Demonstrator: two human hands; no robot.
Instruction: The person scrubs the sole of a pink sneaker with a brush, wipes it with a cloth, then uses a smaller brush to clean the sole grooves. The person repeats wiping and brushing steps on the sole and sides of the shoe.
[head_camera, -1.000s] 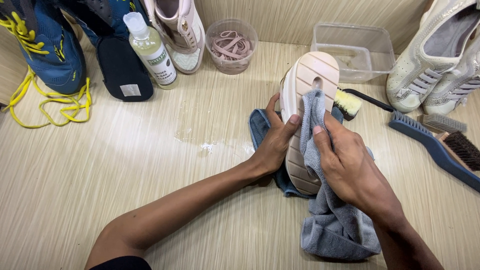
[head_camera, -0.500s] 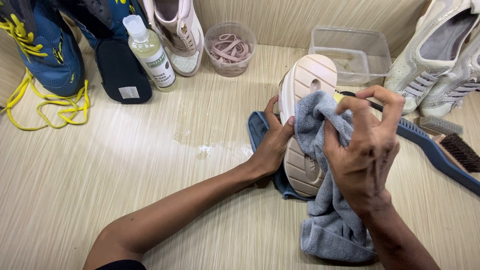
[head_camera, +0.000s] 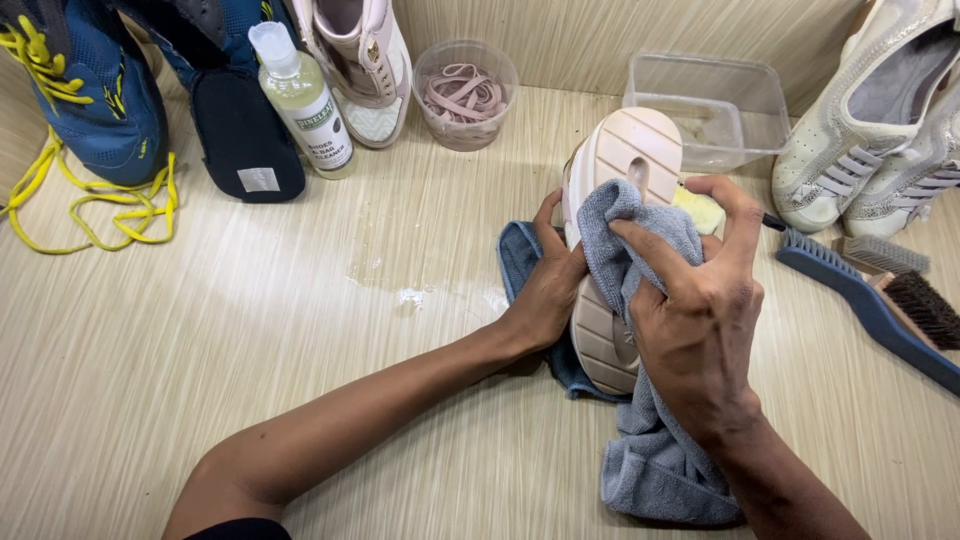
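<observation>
A pale pink shoe (head_camera: 632, 150) lies on its side with its ribbed sole facing up, resting on a darker blue cloth (head_camera: 520, 262). My left hand (head_camera: 548, 283) grips the shoe's left edge and holds it steady. My right hand (head_camera: 695, 320) is bunched around a grey-blue towel (head_camera: 640, 470), pressing it against the middle of the sole. The towel's loose end trails down toward me on the wooden surface.
Behind the shoe are a clear plastic tub (head_camera: 712, 100), a cup of pink laces (head_camera: 464, 90), a cleaner bottle (head_camera: 300, 98), a pink high-top (head_camera: 362, 60) and blue shoes with yellow laces (head_camera: 80, 100). White sneakers (head_camera: 880, 130) and brushes (head_camera: 880, 295) lie at right.
My right hand lifted off the sole, regathered the towel with fingers spread, and now presses the bunched towel back on the sole. My left hand stayed on the shoe.
</observation>
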